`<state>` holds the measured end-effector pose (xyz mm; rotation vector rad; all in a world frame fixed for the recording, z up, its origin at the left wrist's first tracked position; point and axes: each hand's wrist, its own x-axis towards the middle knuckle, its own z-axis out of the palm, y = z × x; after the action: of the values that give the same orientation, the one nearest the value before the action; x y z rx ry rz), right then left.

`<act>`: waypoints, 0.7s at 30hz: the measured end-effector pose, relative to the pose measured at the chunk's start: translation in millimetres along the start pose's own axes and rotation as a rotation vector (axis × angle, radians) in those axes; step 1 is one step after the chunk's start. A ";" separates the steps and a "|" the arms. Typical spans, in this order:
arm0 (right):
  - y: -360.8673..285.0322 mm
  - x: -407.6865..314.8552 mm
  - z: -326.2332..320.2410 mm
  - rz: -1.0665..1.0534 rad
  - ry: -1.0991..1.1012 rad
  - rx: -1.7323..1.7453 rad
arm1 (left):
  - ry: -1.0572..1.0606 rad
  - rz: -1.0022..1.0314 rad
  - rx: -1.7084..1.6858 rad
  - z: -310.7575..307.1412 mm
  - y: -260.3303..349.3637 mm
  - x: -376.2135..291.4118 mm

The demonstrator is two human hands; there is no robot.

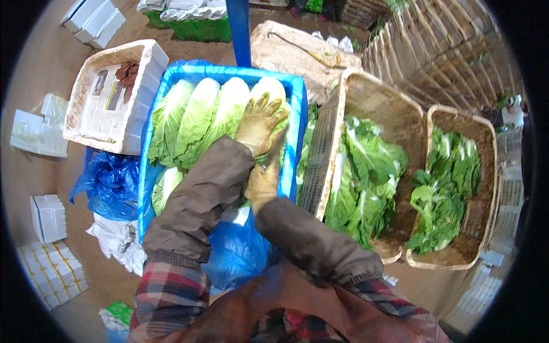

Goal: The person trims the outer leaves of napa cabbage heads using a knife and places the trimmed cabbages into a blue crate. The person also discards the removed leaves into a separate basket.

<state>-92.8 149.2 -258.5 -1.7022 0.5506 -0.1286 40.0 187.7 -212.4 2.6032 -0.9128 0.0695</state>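
Note:
Napa cabbages lie side by side across the upper part of a crate lined with blue plastic film. My left hand, in a soiled yellowish glove, rests on the rightmost cabbage with its fingers spread. Just below it, my right hand, gloved too, is at the lower end of that cabbage by the crate's right side; its fingers are blurred and partly hidden. Another cabbage lies lower in the crate, partly under my left sleeve. Loose blue film covers the crate's near end.
Two plastic baskets with leafy greens stand at the right. A foam box and crumpled blue bags are at the left. Behind are a blue post and a sack-covered surface bearing a hooked tool.

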 end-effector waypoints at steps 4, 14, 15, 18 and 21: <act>11.6 14.2 10.5 0.180 -0.036 0.483 | -0.047 -0.072 0.103 11.7 3.6 0.6; -16.5 -40.3 -236.5 0.257 -0.344 0.555 | 0.688 -0.782 -0.979 -18.2 21.1 -183.8; -6.6 -46.9 -248.0 0.405 -0.296 0.605 | 0.594 -0.828 -1.044 -8.4 32.5 -175.1; 26.1 -81.3 -274.4 0.456 -0.411 0.623 | 0.520 -0.800 -0.553 35.9 18.3 -147.9; 16.0 -98.3 -321.2 0.529 -0.515 0.729 | 0.417 -0.824 -0.741 90.1 -30.8 -231.5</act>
<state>-306.6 -99.4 -183.5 -0.7934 0.4645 0.4348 -130.5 313.7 -345.4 1.9457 0.2814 0.0367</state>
